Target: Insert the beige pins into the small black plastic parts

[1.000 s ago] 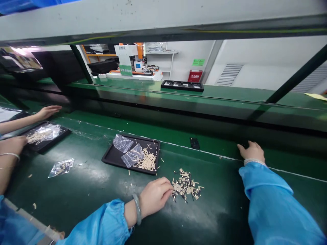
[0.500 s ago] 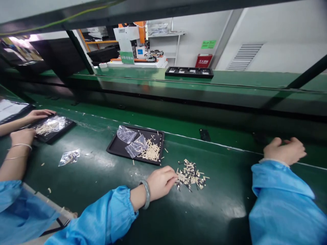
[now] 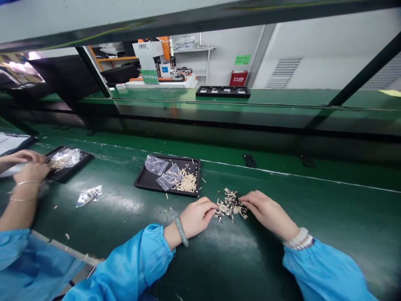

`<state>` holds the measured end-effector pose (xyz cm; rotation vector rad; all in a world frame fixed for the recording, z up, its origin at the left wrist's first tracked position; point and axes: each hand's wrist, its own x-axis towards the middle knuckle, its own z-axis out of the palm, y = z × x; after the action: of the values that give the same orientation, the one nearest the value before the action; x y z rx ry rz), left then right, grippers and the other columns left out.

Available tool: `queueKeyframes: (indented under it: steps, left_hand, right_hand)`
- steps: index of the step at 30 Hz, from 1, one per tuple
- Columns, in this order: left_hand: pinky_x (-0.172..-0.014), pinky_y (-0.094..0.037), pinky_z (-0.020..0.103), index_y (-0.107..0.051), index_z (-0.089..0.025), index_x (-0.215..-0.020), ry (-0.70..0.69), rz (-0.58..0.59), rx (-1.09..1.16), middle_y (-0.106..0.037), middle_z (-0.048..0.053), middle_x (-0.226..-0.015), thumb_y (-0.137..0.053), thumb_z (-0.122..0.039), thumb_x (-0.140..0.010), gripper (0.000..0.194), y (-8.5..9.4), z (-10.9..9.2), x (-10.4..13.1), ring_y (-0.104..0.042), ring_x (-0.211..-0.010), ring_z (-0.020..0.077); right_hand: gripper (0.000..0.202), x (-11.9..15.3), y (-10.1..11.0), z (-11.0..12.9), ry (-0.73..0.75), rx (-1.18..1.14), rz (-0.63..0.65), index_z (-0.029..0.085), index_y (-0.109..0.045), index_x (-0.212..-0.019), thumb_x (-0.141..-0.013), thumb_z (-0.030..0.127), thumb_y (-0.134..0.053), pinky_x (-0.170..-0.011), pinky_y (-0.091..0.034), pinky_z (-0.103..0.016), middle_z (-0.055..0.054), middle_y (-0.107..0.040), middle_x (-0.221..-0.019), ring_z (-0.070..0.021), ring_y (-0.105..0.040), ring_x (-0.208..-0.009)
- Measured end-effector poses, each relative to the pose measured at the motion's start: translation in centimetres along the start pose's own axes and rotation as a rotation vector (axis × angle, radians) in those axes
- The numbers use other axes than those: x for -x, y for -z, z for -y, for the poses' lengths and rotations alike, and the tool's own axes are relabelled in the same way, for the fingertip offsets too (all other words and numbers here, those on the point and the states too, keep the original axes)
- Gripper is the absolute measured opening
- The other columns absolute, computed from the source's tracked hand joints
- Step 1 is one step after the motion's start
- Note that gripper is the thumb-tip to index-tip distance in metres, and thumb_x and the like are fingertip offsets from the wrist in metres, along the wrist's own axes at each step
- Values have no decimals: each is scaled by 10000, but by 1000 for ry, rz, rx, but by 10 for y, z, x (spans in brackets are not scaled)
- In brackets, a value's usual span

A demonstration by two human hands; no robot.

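- While the left hand point(image 3: 196, 217) reaches the left edge of the pile of small strips point(image 3: 231, 205), its thumb and fingertips are drawn close together; whether they grip a strip cannot be told.
- Right hand point(image 3: 268, 212): at the right edge of the same pile, fingers extended and nearly together; any hold cannot be told.
- Pile: pale and dark pieces, loose on the green tabletop point(image 3: 219, 263), between the hands.
- Black tray point(image 3: 146, 180): far left of the pile; contains two clear bags point(image 3: 171, 177) and, at its right end, pale strips point(image 3: 188, 182).
- Small bag point(image 3: 89, 195): flat on the tabletop, left of the tray.
- Two dark flat pieces point(image 3: 249, 161): beyond the pale line, far side.
- Co-worker's hands point(image 3: 33, 169): far left, at a second tray point(image 3: 75, 168).
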<state>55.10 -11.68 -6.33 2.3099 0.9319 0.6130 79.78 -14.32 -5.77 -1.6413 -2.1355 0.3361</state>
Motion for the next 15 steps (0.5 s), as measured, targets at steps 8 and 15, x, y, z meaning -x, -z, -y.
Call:
queueKeyframes:
  steps: [8, 15]
  left_hand:
    - [-750, -479, 234, -606, -229, -1003, -4, 74, -178, -606, -2, -963, -416, -245, -904, 215, 1, -7, 7, -592, -872, 129]
    - [-763, -476, 288, -601, -219, -991, -30, 84, -424, -588, 12, -945, -464, -214, -876, 179, 2, 4, 8, -566, -884, 172]
  right_hand:
    - [195, 24, -1, 14, -112, 142, 19, 227, -650, -851, -835, 321, -480, -716, -454, -394, -61, -644, -826, -256, -572, -815]
    - [164, 7, -36, 46, -134, 29, 0, 243, -624, -804, -847, 290, -473, -745, -443, -357, -35, -639, -821, -233, -568, -841]
